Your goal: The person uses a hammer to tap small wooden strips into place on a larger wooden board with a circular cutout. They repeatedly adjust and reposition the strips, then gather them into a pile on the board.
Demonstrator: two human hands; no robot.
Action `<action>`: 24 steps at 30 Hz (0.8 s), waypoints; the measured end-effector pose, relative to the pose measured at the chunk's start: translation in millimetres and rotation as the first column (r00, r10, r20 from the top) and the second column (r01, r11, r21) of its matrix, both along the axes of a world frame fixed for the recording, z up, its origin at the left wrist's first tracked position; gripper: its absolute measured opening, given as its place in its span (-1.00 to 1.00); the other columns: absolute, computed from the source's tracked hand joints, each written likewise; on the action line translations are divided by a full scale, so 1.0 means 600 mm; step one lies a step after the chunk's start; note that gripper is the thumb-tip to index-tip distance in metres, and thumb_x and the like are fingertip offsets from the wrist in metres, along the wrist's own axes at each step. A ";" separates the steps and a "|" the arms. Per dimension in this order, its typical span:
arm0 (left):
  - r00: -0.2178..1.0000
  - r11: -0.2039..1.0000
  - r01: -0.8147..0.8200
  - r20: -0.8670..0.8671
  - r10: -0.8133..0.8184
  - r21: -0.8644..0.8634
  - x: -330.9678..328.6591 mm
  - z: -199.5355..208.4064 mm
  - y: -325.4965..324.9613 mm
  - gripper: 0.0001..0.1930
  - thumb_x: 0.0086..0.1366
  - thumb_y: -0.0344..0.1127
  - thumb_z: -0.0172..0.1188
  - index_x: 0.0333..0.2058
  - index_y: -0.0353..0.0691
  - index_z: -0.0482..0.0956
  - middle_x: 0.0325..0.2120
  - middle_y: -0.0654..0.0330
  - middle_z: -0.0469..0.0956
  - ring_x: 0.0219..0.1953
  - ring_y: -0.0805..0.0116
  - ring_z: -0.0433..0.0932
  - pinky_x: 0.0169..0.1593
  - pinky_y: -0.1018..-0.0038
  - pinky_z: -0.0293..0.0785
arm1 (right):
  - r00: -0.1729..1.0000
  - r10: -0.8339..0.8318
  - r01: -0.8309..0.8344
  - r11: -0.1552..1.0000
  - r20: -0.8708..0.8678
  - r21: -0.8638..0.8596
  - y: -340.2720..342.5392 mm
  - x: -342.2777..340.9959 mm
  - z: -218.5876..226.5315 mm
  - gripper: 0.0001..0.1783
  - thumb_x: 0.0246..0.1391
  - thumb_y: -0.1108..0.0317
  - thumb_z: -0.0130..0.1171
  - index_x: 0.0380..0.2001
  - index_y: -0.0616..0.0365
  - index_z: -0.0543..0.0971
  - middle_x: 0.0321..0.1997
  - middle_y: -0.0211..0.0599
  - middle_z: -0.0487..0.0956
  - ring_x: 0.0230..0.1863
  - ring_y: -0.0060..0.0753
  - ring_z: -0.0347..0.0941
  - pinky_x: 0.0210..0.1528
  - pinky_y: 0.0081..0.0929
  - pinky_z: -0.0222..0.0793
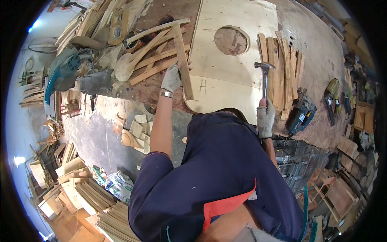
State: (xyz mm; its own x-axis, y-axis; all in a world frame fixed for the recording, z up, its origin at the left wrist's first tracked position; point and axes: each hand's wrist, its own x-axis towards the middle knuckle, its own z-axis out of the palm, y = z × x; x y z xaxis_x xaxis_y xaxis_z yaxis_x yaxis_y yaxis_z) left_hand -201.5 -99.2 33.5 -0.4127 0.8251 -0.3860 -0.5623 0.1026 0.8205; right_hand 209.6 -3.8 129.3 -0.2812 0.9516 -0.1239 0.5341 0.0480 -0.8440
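My left hand (172, 78), in a pale work glove with a watch at the wrist, is closed on a wooden slat (183, 60). The slat stands across other strips, its near end over the edge of a large plywood panel (225, 86). A round hole is cut through the panel's far part. My right hand (265, 119), also gloved, grips a hammer (265, 82) by its reddish handle, with the metal head pointing away from me. Several loose wooden strips (159, 60) lie crossed beyond my left hand.
Right of the panel lies a row of wooden strips (284, 72), beside a blue-black jigsaw (301, 114). Farther right is a green-and-black tool (332, 94). A teal circular-bladed saw (66, 74) stands at left. Wood offcuts (139, 131) lie on the floor.
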 end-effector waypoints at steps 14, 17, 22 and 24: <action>0.781 0.805 -0.593 0.227 0.582 -0.025 0.207 0.028 0.118 -0.93 0.44 -0.38 0.15 -0.16 -0.18 0.55 -0.32 0.28 0.59 -0.27 0.42 0.60 -0.19 0.43 0.58 | 0.998 -0.060 0.060 0.998 0.035 -0.006 -0.013 0.025 -0.014 -0.52 0.40 0.02 -0.03 -0.36 0.29 0.45 -0.51 -0.06 0.40 -0.44 -0.13 0.35 -0.33 -0.16 0.25; 0.856 0.986 -0.096 0.494 0.150 -0.134 0.229 -0.088 0.049 -0.86 0.41 -0.31 0.20 -0.14 -0.20 0.55 -0.28 0.21 0.63 -0.26 0.40 0.62 -0.21 0.41 0.59 | 0.997 -0.051 0.052 0.998 0.050 -0.021 -0.011 0.028 -0.010 -0.53 0.40 0.03 -0.04 -0.29 0.31 0.49 -0.49 -0.05 0.45 -0.43 -0.12 0.41 -0.32 -0.16 0.29; 0.424 0.858 0.108 -0.757 -0.496 -0.502 0.262 0.031 0.065 -0.67 0.31 -0.15 0.30 -0.13 -0.29 0.52 -0.24 0.04 0.57 -0.20 0.18 0.57 -0.14 0.21 0.49 | 0.993 -0.105 0.109 0.992 0.057 -0.058 -0.006 0.027 -0.007 -0.53 0.38 0.02 -0.02 -0.25 0.30 0.53 -0.46 0.03 0.53 -0.37 -0.03 0.52 -0.29 -0.15 0.36; -0.200 0.961 -0.102 -0.942 -0.271 -0.256 0.249 0.019 0.075 -0.60 0.27 -0.07 0.32 -0.13 -0.29 0.52 -0.11 -0.02 0.55 -0.07 0.10 0.53 -0.05 0.14 0.44 | 0.991 -0.083 0.090 0.994 0.108 -0.068 0.004 0.019 -0.003 -0.54 0.37 0.03 -0.01 -0.25 0.29 0.54 -0.45 0.04 0.54 -0.35 0.02 0.53 -0.28 -0.14 0.37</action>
State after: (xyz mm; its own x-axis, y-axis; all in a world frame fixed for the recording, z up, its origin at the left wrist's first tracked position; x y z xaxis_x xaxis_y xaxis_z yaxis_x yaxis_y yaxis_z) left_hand -52.0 -54.3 45.0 -0.3778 0.8879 0.2624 0.9014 0.2880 0.3232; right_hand 220.8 -1.7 127.6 -0.1799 0.9592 -0.2181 0.6195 -0.0618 -0.7826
